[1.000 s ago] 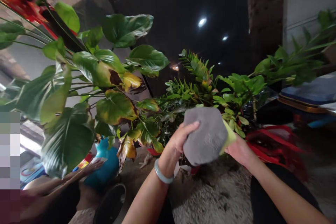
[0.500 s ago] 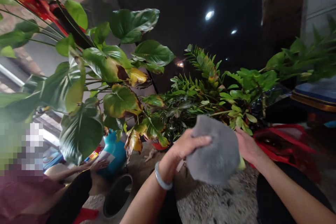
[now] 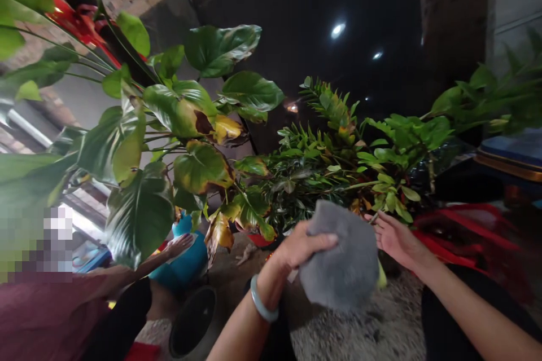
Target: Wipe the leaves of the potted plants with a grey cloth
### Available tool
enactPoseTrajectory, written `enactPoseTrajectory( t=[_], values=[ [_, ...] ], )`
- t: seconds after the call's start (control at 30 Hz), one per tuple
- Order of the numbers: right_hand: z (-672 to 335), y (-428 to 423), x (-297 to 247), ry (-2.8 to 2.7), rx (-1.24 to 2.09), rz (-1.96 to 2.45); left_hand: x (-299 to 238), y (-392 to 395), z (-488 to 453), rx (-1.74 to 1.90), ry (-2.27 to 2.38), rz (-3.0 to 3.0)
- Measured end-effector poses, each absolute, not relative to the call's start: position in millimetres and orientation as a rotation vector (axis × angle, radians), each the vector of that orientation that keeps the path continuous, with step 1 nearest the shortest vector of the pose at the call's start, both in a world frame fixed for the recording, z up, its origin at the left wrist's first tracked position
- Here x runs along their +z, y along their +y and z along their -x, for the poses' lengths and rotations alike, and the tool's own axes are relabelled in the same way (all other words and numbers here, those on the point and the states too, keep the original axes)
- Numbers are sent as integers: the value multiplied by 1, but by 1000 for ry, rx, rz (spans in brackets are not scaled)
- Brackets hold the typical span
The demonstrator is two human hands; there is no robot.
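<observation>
My left hand [image 3: 302, 245] is closed on the near edge of a grey flat piece [image 3: 341, 265], its thumb lying over the top face. The piece looks matte with an uneven edge, perhaps a cloth; its material is unclear. Part of a yellow-green thing [image 3: 382, 273] shows behind its right side. Just right of the piece, my right hand [image 3: 393, 238] has thumb and finger together at a thin dark stick-like bit [image 3: 373, 218], with the other fingers half bent. Leafy potted plants [image 3: 387, 180] stand right behind both hands.
A large-leaved plant [image 3: 203, 166] with browned leaves rises at left. Below it are a blue gourd-shaped vessel [image 3: 186, 262], touched by another person's hand [image 3: 180, 244], and a dark bucket [image 3: 192, 321]. A red bag [image 3: 466, 231] lies at right. Speckled floor [image 3: 359, 335] shows in front.
The grey piece has shifted slightly left and down with my left hand. My right hand has drawn out from behind it, showing its fingers. The other person's hand has moved up the blue vessel.
</observation>
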State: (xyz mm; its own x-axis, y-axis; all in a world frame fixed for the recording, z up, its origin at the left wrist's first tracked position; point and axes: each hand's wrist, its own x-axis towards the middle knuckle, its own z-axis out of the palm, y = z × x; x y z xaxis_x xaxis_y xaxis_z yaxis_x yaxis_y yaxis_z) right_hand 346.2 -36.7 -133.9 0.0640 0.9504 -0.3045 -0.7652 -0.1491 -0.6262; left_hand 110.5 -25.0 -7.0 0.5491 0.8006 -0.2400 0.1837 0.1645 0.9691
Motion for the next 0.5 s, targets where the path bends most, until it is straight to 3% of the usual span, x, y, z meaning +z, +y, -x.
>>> enactPoseTrajectory(
  t=[0.17,0.37,0.5],
  values=[
    [-344,-34,-140,-324,1502,784,14,6,-126,1104,953,-1197],
    [-342,-30,-146,-354,1507,821,-61,-19,-116,417,1071,-1459],
    [-348,-31,-147,-351,1520,814,-26,-22,-100,487,975,-1468]
  ],
)
